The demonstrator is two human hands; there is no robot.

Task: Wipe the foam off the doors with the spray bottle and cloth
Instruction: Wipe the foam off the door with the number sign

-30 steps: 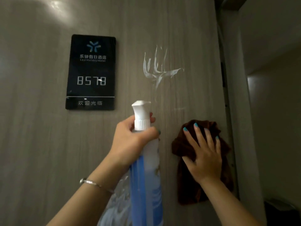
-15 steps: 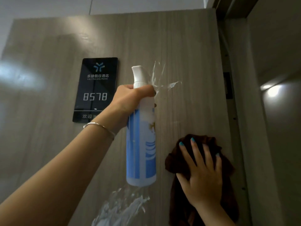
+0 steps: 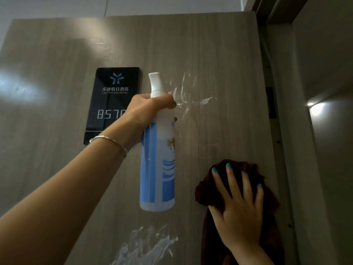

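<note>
A grey wood-grain door (image 3: 219,54) fills the view. My left hand (image 3: 145,113) grips the neck of a white and blue spray bottle (image 3: 158,169), held upright with its nozzle beside a streaky foam patch (image 3: 187,98) on the upper door. A second foam patch (image 3: 149,243) is smeared lower down, below the bottle. My right hand (image 3: 238,211) presses a dark brown cloth (image 3: 267,203) flat against the door near its right edge, fingers spread straight. The cloth's lower part hangs behind my wrist.
A black room-number sign (image 3: 110,100) is fixed to the door left of the bottle, partly covered by my left hand. The door's edge and frame (image 3: 275,131) run down the right, with a dim corridor wall and a light reflection (image 3: 317,108) beyond.
My left hand has raised the bottle from low in front of me up to the upper foam patch. The view tilted upward. My right hand stayed pressed on the cloth.
</note>
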